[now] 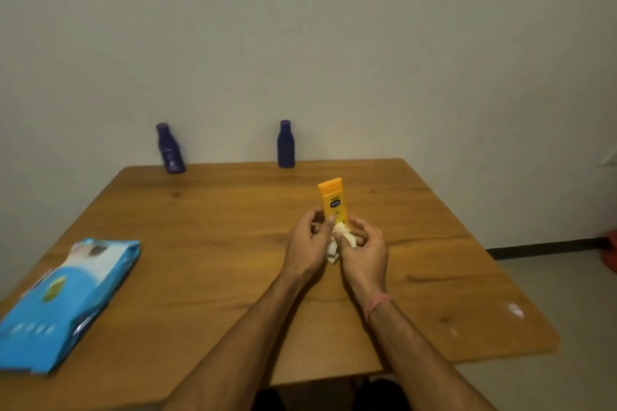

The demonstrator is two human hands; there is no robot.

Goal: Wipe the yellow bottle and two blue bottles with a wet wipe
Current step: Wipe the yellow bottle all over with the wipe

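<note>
Your left hand (309,237) grips the lower part of the yellow bottle (332,198), thumb on its front, holding it upright over the middle of the bench (200,227). Your right hand (364,248) pinches the crumpled white wet wipe (337,240) against the bottle's base, fingers curled round it. The two blue bottles stand at the bench's far edge by the wall: one (170,148) near the far left corner, leaning, the other (285,144) upright near the middle. A blue wipes pack (63,300) lies at the left edge.
</note>
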